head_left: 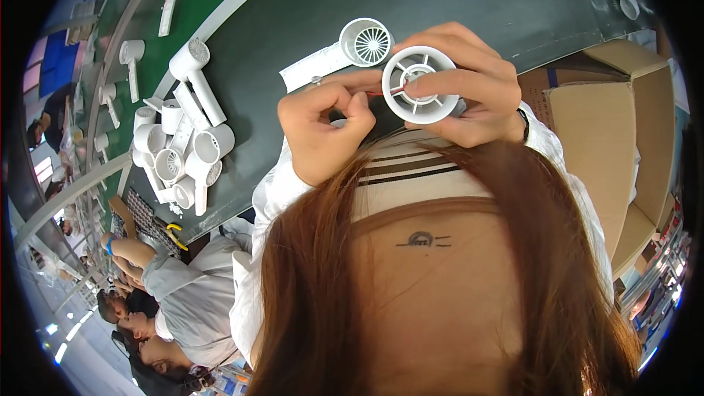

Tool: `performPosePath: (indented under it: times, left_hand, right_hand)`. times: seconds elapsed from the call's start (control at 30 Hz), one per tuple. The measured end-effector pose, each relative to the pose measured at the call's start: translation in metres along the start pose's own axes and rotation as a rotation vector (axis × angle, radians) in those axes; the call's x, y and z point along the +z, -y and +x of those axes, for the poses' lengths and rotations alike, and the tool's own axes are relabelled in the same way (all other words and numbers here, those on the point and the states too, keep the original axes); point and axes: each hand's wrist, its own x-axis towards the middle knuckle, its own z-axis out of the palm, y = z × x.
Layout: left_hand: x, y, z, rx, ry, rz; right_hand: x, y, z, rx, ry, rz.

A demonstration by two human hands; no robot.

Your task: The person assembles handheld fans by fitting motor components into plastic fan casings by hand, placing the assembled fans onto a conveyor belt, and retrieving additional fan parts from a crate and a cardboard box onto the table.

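My right hand (pixel 480 84) grips a white round fan housing (pixel 391 97), its open end with inner ring and spokes turned up. The right index finger reaches across the rim to the hub in the middle. A thin red wire (pixel 375 93) runs out of the housing to my left hand (pixel 323 128), whose thumb and forefinger are pinched together on it. Just beyond both hands, a white handheld fan shell (pixel 317 67) with a slatted round head lies on the dark table (pixel 293 15), its handle pointing left.
A heap of white fan shells (pixel 176 143) lies at left on the table. More white shells (pixel 133 66) rest on the green conveyor (pixel 147 26) beyond. An opened cardboard box (pixel 590 128) stands at right. A yellow-handled tool (pixel 174 235) and co-workers (pixel 194 293) are at lower left.
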Motion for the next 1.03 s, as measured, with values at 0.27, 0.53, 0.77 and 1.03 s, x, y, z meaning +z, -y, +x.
performPosePath:
  times: [0.27,0.53,0.77,1.03]
  left_hand:
    - [0.0,0.008,-0.001,0.378,-0.176,0.386]
    - [-0.006,0.0,-0.003,0.512,-0.086,0.659]
    - [-0.008,0.023,0.005,0.854,-0.227,0.98]
    - [-0.02,0.033,0.021,0.57,-0.218,0.737]
  right_hand:
    - [0.004,-0.001,0.0,-0.035,-0.024,-0.046]
    - [0.002,0.0,0.0,-0.023,-0.028,-0.021]
    - [0.01,0.002,0.006,-0.012,-0.034,-0.178]
    - [0.004,-0.002,0.021,0.1,0.072,-0.451]
